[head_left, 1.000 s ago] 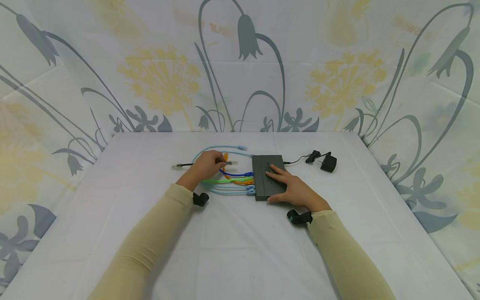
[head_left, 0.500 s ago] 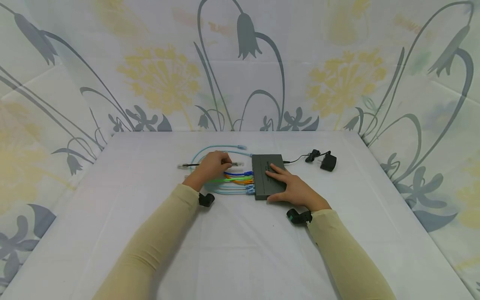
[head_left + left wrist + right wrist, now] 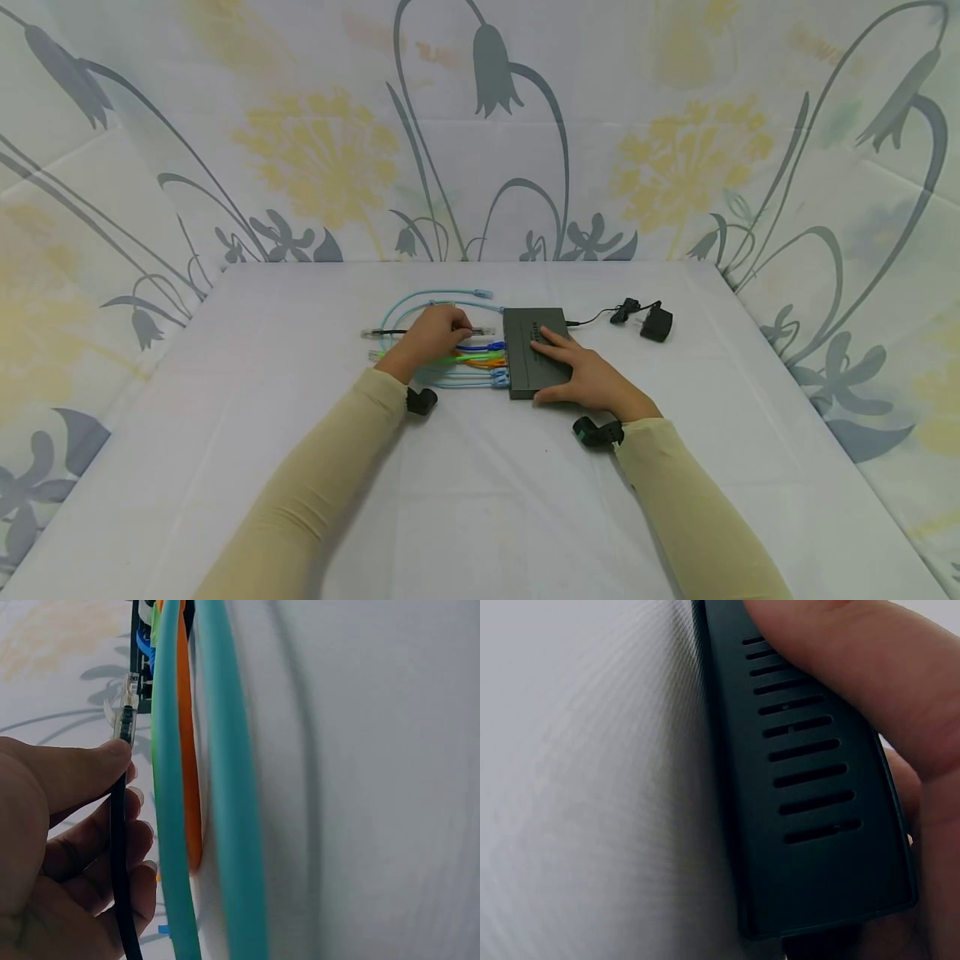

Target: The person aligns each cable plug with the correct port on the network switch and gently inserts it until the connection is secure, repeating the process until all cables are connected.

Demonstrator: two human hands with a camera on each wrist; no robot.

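Between thumb and fingertips my left hand pinches a black network cable just behind its clear plug. That plug points right, a short way from the port side of a dark grey network switch. My right hand rests on the switch with fingers spread over its top and the thumb at its near edge. In the right wrist view the thumb lies along the slotted side wall. A blue cable, a green cable, an orange cable and several light blue cables run to the ports.
A power adapter lies right of the switch, its thin black cord running to the switch. Behind my left hand, a loose light blue plug lies on the white tablecloth. A flowered cloth hangs behind.
My left hand has moved right with the black cable, bringing its plug closer to the switch. The green cable's loose end now shows left of my wrist. The right hand stays in place.
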